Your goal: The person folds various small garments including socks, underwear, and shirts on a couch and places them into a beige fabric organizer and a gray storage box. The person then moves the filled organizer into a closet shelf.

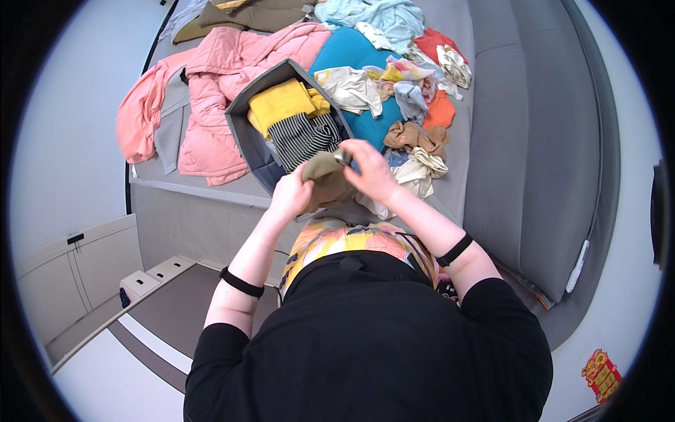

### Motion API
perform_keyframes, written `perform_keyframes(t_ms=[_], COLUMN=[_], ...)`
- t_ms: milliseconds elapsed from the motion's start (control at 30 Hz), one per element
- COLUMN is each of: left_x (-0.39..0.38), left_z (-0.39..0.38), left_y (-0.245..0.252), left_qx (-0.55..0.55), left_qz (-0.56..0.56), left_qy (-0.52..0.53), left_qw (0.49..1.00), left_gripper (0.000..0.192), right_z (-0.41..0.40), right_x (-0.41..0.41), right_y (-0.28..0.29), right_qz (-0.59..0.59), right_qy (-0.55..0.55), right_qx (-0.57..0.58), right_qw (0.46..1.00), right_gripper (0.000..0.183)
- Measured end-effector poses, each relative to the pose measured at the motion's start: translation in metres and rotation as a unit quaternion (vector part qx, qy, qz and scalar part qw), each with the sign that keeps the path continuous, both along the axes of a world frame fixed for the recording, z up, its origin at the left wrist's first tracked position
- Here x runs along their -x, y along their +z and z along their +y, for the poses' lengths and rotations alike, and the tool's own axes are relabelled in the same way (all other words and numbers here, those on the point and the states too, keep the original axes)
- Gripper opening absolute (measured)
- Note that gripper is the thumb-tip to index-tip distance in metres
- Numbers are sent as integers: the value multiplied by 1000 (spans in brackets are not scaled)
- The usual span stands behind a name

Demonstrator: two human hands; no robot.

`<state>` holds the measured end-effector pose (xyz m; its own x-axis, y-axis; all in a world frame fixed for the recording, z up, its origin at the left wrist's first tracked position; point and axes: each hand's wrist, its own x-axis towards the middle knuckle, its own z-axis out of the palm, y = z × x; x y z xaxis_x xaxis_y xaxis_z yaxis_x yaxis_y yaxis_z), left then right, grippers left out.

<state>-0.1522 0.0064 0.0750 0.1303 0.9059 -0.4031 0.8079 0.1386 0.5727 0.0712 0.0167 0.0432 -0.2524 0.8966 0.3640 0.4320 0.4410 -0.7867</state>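
Observation:
My left hand [291,193] pinches one edge of an olive-brown cloth garment [328,184], and my right hand [369,170] grips its other side; the garment hangs between them over my lap. Just beyond it, a grey fabric storage box [248,138] stands tilted on the bed. Inside the box lie folded yellow clothing [282,103] and a black-and-white striped garment [303,138]. A white garment [350,88] lies at the box's right side. Close to my right hand are crumpled cream clothing [415,176] and a brown garment [416,138]. My right fingertips are partly hidden by the cloth.
A pink padded jacket [211,126] spreads left of the box. Behind the box lie a teal cushion [350,50], a light blue cloth [377,18] and olive clothing [253,16]. Orange clothing [439,111] lies right. A grey padded backrest [527,132] borders the bed's right side.

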Motion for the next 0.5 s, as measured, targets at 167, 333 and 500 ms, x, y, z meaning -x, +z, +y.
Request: perform_keyframes(t_ms=[167,333,500], left_x=[2,-3,16], left_z=[11,20,21], left_y=[-13,-21,-69], left_qx=[154,271,297], left_qz=[-254,-376,-448], left_qy=[167,306,371], left_qw=[940,832,757], left_gripper=[47,41,34], right_z=[-17,-64,-89], right_x=[-94,-171,-189], right_y=[-74,-140,-158], right_qz=[-10,-48,-53], right_qy=[-183,-281,-293], right_qx=[245,354,438], right_qw=[952,891,848], right_gripper=[55,56,44])
